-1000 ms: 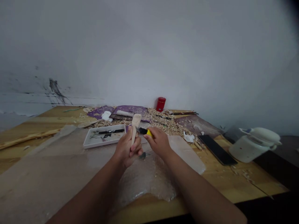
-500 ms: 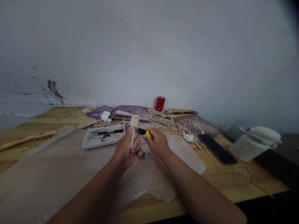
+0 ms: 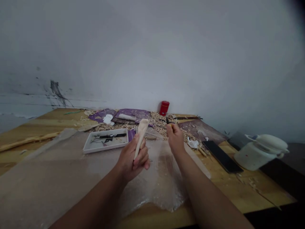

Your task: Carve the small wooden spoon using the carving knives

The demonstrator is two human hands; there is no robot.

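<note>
A pale wooden spoon-shaped piece stands tilted up in my left hand, its broad end above the fingers and its thin handle along the palm. My right hand is closed around a yellow-handled knife; only its dark tip and a bit of yellow show above the fingers. The two hands are apart, and the knife does not touch the wood. Beneath both lies a sheet of clear plastic. Left of the hands is a white tray holding black tools.
Wood shavings and purple sheets cover the table's back. A red can stands by the wall. To the right lie a black phone, crumpled tissue and a white lidded jar. A long stick lies left.
My right hand has moved right, taking the knife away from the wooden piece. My left hand has shifted slightly down and right, with the piece more tilted.
</note>
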